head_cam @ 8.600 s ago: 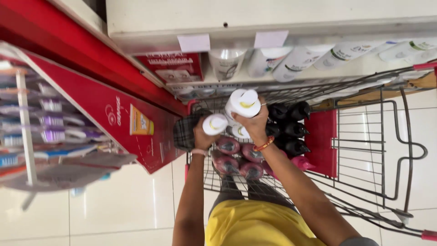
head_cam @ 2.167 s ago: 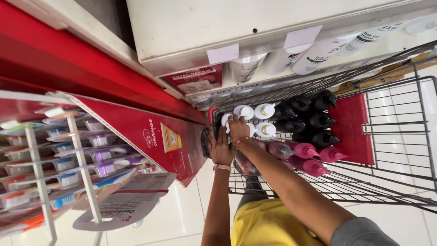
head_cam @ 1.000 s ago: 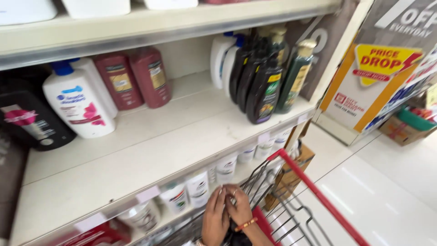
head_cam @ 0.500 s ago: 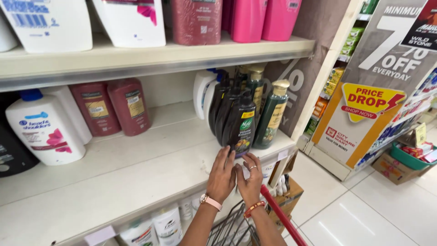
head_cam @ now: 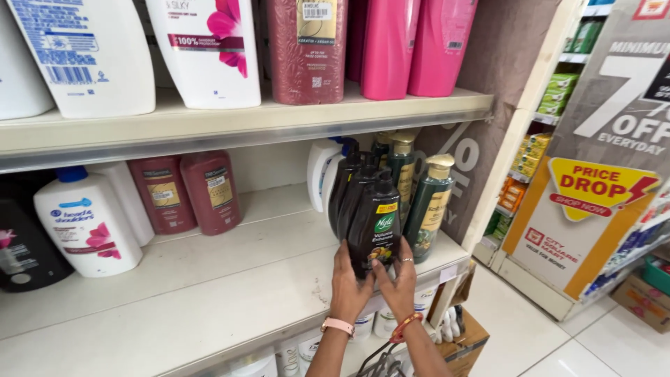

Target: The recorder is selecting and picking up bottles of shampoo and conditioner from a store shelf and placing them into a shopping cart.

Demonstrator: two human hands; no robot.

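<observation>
Standing upright on the shelf [head_cam: 209,293], pump up, the black bottle [head_cam: 375,234] is grasped low by the left hand [head_cam: 347,286] and right hand [head_cam: 398,286], fingers wrapped around it.

The black pump bottle [head_cam: 375,230] hides the bottles behind it and both palms, the white bottles on the top shelf [head_cam: 244,126] are cropped above, and the cart [head_cam: 380,359] barely shows.

The one camera sits on the person's head, looking down and forward (from close up) at the middle shelf [head_cam: 209,293].
</observation>
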